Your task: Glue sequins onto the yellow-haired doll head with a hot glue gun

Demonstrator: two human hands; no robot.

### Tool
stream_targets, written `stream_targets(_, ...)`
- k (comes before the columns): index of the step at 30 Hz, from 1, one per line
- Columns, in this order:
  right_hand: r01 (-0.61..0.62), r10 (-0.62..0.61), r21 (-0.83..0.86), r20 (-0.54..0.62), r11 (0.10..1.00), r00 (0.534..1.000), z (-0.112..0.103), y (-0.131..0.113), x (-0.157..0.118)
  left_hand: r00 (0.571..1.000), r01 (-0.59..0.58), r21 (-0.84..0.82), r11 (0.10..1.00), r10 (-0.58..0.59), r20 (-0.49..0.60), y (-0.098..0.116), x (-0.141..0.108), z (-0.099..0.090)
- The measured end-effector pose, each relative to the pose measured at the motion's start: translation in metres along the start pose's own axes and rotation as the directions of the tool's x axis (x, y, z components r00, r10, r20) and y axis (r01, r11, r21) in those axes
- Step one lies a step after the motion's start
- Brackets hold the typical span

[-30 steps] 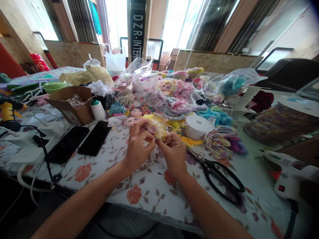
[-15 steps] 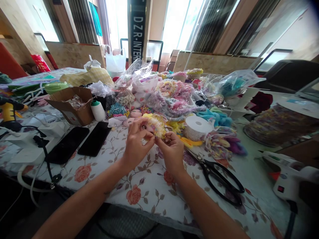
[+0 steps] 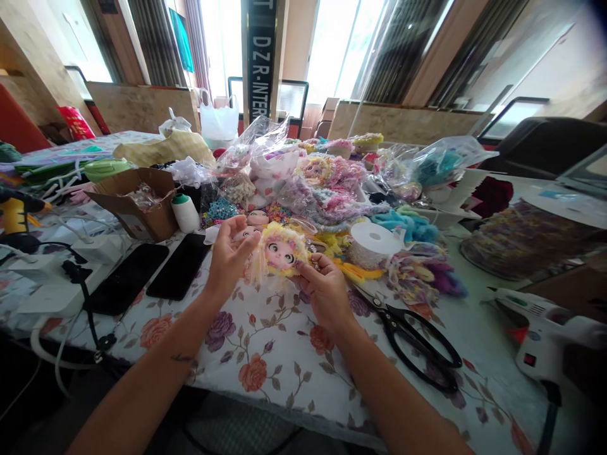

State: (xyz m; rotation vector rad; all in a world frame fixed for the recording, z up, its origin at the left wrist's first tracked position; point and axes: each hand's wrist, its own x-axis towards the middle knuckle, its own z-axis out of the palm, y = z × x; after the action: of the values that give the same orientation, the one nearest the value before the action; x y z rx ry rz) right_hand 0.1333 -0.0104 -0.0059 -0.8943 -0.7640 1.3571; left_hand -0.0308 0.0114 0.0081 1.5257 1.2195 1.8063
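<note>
A small doll head (image 3: 279,251) with large eyes and a fuzzy yellow rim faces me above the flowered tablecloth (image 3: 265,341). My right hand (image 3: 325,284) pinches its right edge between thumb and fingers. At its left side, my left hand (image 3: 230,256) has thumb and fingers apart, close to pale strands (image 3: 257,265) hanging from the head. Whether it touches the strands I cannot tell. Behind lie other doll faces (image 3: 257,217), partly covered by my left hand. Black-handled scissors (image 3: 422,344) rest right of my right forearm.
A spool of clear trim (image 3: 374,243) and a heap of fuzzy yarn (image 3: 327,189) stand behind my hands. Two black phones (image 3: 177,266), a carton (image 3: 137,205) and a white thread cone (image 3: 186,213) are leftward. A white glue gun (image 3: 540,322) lies far right.
My left hand has let go and moved left, its fingers opening. The doll head has turned to face me, still in my right hand.
</note>
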Motion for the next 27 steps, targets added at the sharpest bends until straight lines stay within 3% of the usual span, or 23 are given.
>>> stream_targets(2,-0.025,0.025,-0.009,0.03,1.0,0.999,-0.001,0.0,0.0,0.953,0.287,-0.154,0.945,-0.266,0.142,-0.001,0.007,-0.008)
stream_targets(4,-0.03,0.033,-0.041,0.059,0.999,0.998,-0.002,0.001,0.0,0.835,0.516,-0.22,0.828,-0.428,0.347,0.003,0.011,-0.014)
stream_targets(6,-0.025,0.031,-0.07,0.083,0.997,0.996,-0.003,0.001,0.0,0.728,0.626,-0.217,0.749,-0.462,0.506,0.008,0.012,-0.018)
stream_targets(9,-0.019,0.03,-0.106,0.103,0.994,0.994,-0.003,0.003,-0.001,0.664,0.654,-0.176,0.736,-0.447,0.599,0.013,0.01,-0.02)
stream_targets(15,0.015,0.012,-0.197,0.133,0.98,0.991,-0.003,-0.001,0.0,0.659,0.684,-0.178,0.707,-0.494,0.567,0.01,0.013,-0.024)
stream_targets(20,0.173,-0.175,-0.347,0.027,0.922,0.984,-0.022,-0.034,0.008,0.709,0.672,-0.168,0.721,-0.562,0.425,0.002,0.024,-0.038)
stream_targets(24,0.202,-0.242,-0.347,-0.076,0.916,0.967,-0.045,-0.061,0.012,0.707,0.666,0.008,0.746,-0.635,0.31,-0.01,0.028,-0.042)
stream_targets(27,0.177,-0.213,-0.403,-0.045,0.898,0.976,-0.055,-0.069,0.01,0.721,0.635,0.143,0.759,-0.649,0.242,-0.017,0.028,-0.041)
